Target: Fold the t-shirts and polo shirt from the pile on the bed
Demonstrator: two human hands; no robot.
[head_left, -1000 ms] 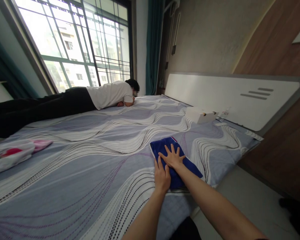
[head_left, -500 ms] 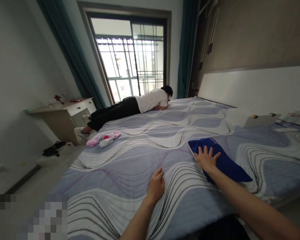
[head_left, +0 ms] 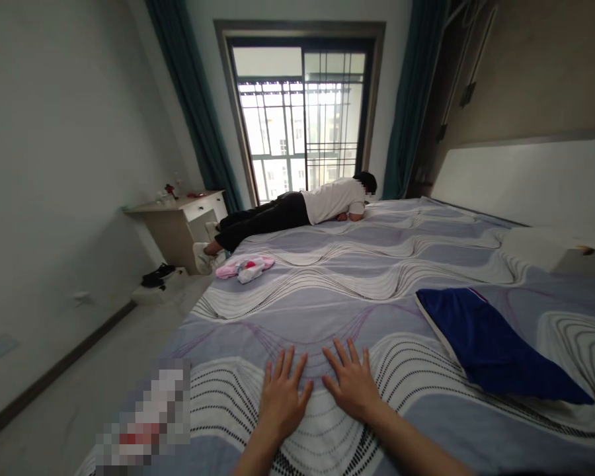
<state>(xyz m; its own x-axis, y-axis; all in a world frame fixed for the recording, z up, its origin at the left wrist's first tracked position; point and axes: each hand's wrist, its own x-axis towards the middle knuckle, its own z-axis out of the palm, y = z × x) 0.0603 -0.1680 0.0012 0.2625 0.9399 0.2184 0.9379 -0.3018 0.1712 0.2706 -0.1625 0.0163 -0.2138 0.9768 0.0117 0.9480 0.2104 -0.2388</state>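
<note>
My left hand (head_left: pixel 284 391) lies flat on the patterned bedsheet (head_left: pixel 322 317), fingers spread, with nothing in it. Beside it, a little to the right, my right hand (head_left: pixel 351 380) also rests palm down on the sheet with its fingers apart. Wavy white and dark dotted bands run across the grey-blue cloth under both hands. To the right of my right hand, and apart from it, lies a folded dark blue cloth item (head_left: pixel 496 347) with a light edge; its exact kind I cannot make out.
A person (head_left: pixel 332 200) lies across the bed's far side. Pink and white cloth (head_left: pixel 245 266) lies near the left edge. A white box (head_left: pixel 545 250) sits by the headboard (head_left: pixel 515 178). Beyond the bed's left side stands a small desk (head_left: pixel 173 215). A pixelated patch covers the lower left.
My right hand has left the blue cloth and moved left onto the sheet. My left hand has opened from a loose curl and lies flat. The view has turned left.
</note>
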